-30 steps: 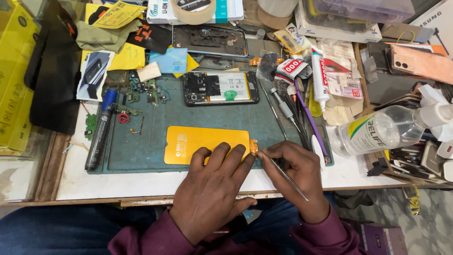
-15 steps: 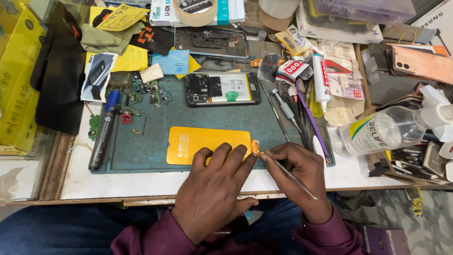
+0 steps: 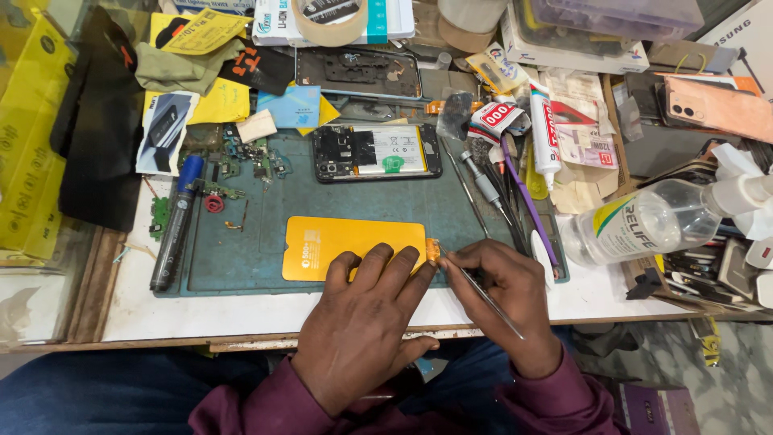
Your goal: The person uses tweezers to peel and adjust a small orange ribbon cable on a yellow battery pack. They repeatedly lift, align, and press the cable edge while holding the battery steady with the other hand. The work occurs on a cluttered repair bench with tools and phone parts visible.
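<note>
Head view: the left hand lies flat on a yellow phone screen panel, fingers spread a little and pressing it down. The panel rests near the front edge of the green work mat. The right hand pinches thin metal tweezers between its fingers. The tweezer tip touches a small orange tab at the right end of the panel. An open phone lies near the back edge of the mat. A black marker sits along the left edge. A clear bottle lies on the table, off the mat's right edge.
</note>
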Action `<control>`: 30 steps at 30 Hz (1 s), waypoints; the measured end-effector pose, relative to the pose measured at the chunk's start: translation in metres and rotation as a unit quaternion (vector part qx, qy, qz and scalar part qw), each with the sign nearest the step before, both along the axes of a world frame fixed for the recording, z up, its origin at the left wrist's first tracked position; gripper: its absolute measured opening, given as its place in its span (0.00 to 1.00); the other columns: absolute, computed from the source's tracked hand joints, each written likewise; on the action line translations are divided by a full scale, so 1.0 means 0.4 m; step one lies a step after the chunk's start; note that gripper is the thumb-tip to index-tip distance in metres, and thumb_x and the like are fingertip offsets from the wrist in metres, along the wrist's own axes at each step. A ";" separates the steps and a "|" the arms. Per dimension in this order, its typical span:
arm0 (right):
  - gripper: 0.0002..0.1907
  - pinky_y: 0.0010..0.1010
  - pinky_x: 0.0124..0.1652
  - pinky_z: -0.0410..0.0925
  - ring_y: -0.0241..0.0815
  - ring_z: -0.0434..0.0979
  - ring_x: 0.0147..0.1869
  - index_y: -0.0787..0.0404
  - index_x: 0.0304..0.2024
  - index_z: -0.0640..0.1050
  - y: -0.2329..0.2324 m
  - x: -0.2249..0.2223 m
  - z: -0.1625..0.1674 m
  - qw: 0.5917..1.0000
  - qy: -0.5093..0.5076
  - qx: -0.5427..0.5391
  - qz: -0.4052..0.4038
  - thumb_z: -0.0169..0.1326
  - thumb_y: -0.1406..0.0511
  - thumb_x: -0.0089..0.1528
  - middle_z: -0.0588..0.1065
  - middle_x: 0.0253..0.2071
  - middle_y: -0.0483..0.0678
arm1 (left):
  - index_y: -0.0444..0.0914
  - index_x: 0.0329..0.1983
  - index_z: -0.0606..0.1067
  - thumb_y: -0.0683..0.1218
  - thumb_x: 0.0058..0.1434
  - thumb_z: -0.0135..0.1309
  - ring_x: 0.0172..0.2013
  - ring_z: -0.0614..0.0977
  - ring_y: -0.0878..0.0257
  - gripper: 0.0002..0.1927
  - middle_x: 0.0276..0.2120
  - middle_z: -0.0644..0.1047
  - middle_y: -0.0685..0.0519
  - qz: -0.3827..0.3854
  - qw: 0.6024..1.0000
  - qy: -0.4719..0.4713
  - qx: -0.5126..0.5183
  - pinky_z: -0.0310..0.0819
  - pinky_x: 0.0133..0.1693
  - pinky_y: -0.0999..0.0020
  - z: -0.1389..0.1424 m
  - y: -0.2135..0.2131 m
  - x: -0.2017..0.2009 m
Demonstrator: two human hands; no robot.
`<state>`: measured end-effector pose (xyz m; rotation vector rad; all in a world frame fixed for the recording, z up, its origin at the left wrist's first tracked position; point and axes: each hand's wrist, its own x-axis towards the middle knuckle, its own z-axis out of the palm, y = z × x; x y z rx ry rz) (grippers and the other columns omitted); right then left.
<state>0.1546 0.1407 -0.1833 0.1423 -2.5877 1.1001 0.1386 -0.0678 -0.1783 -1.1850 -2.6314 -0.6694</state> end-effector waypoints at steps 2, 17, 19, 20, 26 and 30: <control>0.05 0.21 0.23 0.61 0.25 0.70 0.23 0.65 0.36 0.82 0.000 -0.002 0.000 1.000 0.020 -0.006 0.018 0.64 0.72 0.57 0.81 0.32 0.47 | 0.36 0.64 0.70 0.64 0.48 0.63 0.58 0.68 0.50 0.44 0.57 0.71 0.48 0.000 1.000 -0.005 0.001 0.58 0.55 0.50 0.001 -0.001 0.000; 0.05 0.20 0.29 0.66 0.28 0.77 0.32 0.66 0.38 0.80 0.002 0.000 -0.003 0.997 0.044 -0.004 0.061 0.63 0.73 0.59 0.80 0.35 0.49 | 0.36 0.62 0.71 0.64 0.48 0.63 0.58 0.68 0.51 0.43 0.58 0.71 0.47 0.004 1.000 0.001 -0.008 0.58 0.55 0.49 -0.001 0.003 0.001; 0.06 0.21 0.23 0.61 0.28 0.72 0.23 0.67 0.37 0.82 0.000 0.004 -0.001 1.000 0.011 -0.006 0.025 0.64 0.73 0.57 0.81 0.32 0.49 | 0.36 0.63 0.70 0.64 0.48 0.63 0.58 0.68 0.50 0.43 0.57 0.71 0.47 0.004 1.000 -0.002 -0.004 0.58 0.55 0.50 0.000 0.002 -0.001; 0.06 0.21 0.23 0.61 0.28 0.72 0.24 0.66 0.37 0.82 -0.001 0.004 0.000 0.999 0.010 -0.013 0.030 0.64 0.73 0.57 0.81 0.32 0.49 | 0.36 0.63 0.70 0.64 0.48 0.63 0.58 0.68 0.50 0.43 0.57 0.71 0.47 0.005 1.000 0.001 -0.004 0.58 0.55 0.50 0.000 0.001 0.000; 0.05 0.20 0.29 0.67 0.29 0.77 0.31 0.66 0.37 0.81 0.002 -0.001 0.003 0.999 0.035 -0.002 0.036 0.64 0.73 0.59 0.80 0.34 0.49 | 0.35 0.62 0.70 0.64 0.48 0.63 0.57 0.68 0.50 0.43 0.57 0.71 0.48 0.000 1.000 -0.011 -0.006 0.58 0.55 0.50 0.006 0.003 -0.002; 0.06 0.20 0.27 0.66 0.29 0.76 0.28 0.66 0.36 0.82 0.014 0.008 -0.011 0.999 0.006 -0.049 0.000 0.64 0.73 0.57 0.81 0.32 0.48 | 0.36 0.63 0.70 0.63 0.48 0.63 0.57 0.68 0.50 0.43 0.57 0.71 0.47 0.001 1.000 -0.005 -0.008 0.58 0.54 0.49 0.005 0.002 -0.003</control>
